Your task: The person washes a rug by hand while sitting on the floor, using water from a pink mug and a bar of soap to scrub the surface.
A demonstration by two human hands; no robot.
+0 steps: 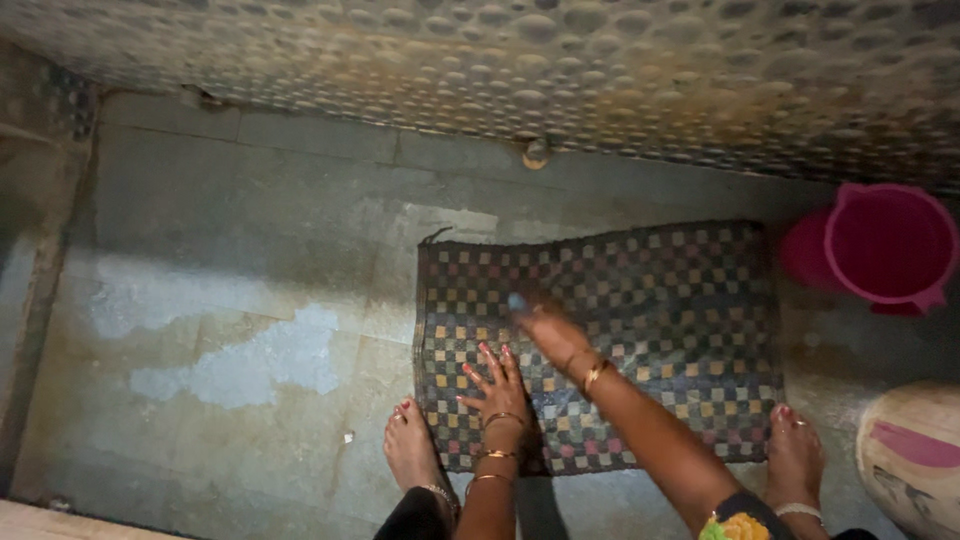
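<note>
A: Where is the mat?

B: The rectangular woven mat with small dark and coloured checks lies flat on the wet grey stone floor, its long side running along the foot of the pebble-textured wall. A frayed thread sticks up at its far left corner.

A: And the hands?

B: The left hand is pressed flat on the near left part of the mat, fingers spread wide, holding nothing; gold bangles ring that wrist. The right hand is out over the middle of the mat and blurred. Something small and bluish shows at its fingertips, but I cannot tell what it is, nor whether the fingers are closed on it.

A: What else is around?

B: A bare left foot stands on the floor just beside the mat's near left corner, and the right foot by its near right corner. A round pink plastic bucket stands just past the mat's right end, against the wall. A pale rounded vessel with a pink band sits at the right edge, near the right foot
</note>
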